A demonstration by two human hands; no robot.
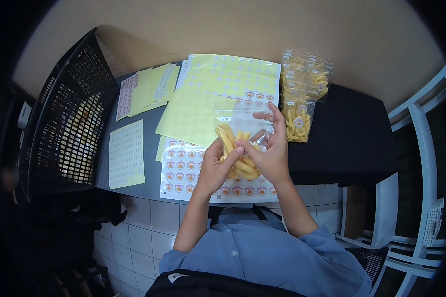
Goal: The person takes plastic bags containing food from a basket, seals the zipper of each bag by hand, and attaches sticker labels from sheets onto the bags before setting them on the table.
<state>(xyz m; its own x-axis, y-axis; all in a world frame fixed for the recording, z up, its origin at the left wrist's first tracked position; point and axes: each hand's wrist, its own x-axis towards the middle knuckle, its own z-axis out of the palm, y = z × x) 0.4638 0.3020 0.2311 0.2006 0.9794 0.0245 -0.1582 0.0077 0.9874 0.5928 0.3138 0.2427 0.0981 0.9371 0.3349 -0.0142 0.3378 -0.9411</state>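
The left hand (pixel 214 167) has its fingers curled part-closed round the lower left of a clear plastic bag of thick yellow snack sticks (pixel 244 170), thumb pressed on its front; the right hand (pixel 272 153) grips the bag's right side by the thumb, its other fingers spread upward; the bag is held over white paper sheets of round printed stickers (pixel 249 191) at the dark desk's (pixel 352 138) front edge; plain yellow backing sheets (pixel 195 116) lie toward the back edge; filled clear bags (pixel 297 121) overlap right of them; a black perforated plastic basket (pixel 59 121) stands at the left edge.
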